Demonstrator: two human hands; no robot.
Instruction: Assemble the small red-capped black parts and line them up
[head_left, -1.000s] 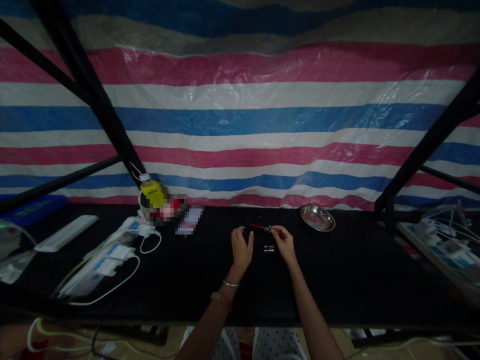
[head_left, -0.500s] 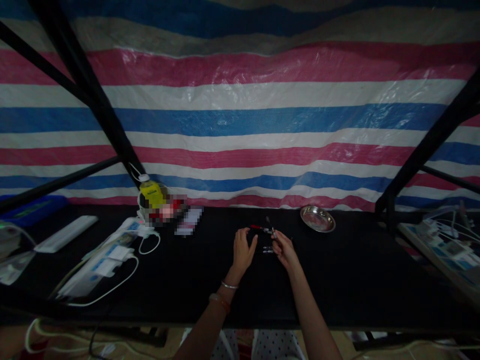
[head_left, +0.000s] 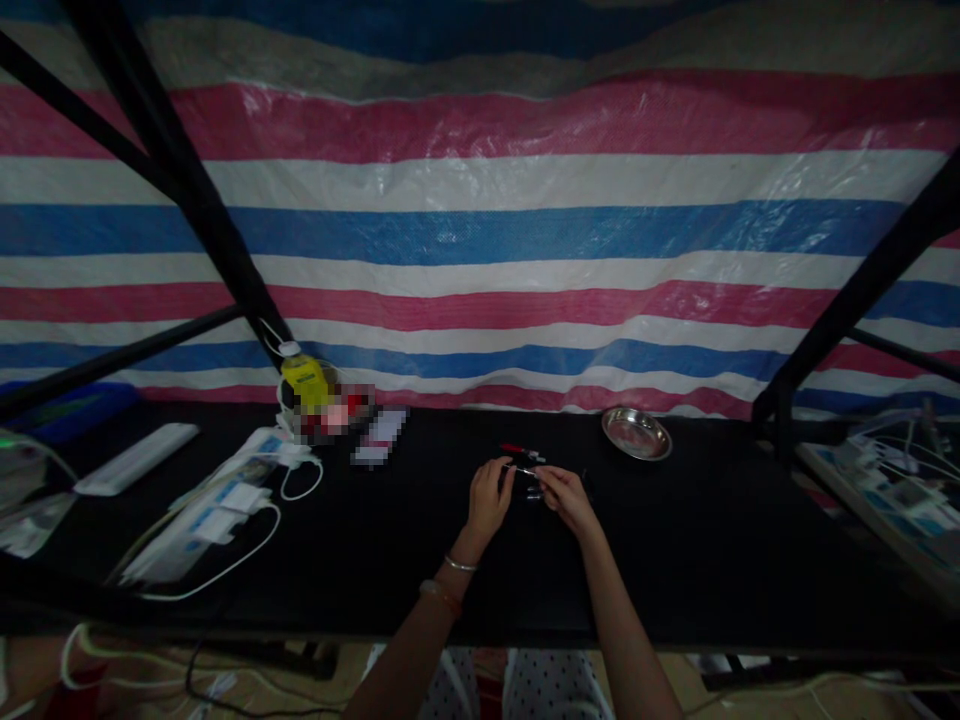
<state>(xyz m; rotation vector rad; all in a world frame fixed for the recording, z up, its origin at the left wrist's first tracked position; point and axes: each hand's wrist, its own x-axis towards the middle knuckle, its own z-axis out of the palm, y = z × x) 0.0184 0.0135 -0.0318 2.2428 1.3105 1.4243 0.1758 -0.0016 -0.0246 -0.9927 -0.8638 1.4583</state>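
A slim, pen-like piece (head_left: 523, 471) spans the small gap between my hands, too small and dark to make out fully. The fingers of my left hand (head_left: 489, 500) are closed at its left end, and my right hand (head_left: 566, 497) pinches its right end. Just beyond my fingertips lies a red pen-like stick (head_left: 514, 449) with a pale right end, flat on the black table (head_left: 712, 540). Some small shiny clear pieces (head_left: 534, 492) lie under and beside my right fingers, partly hidden by them.
A round metal dish (head_left: 637, 434) stands back right. Left of my hands are a phone (head_left: 381, 437), a bottle of yellow liquid (head_left: 306, 380), and a white power strip (head_left: 202, 515) with plugs and a looping cable. Black frame posts (head_left: 840, 310) flank the table before a striped sheet.
My right hand has brought the slim piece down from a raised tilt to nearly level, and my left fingers have closed at its other end. The red stick stays on the table.
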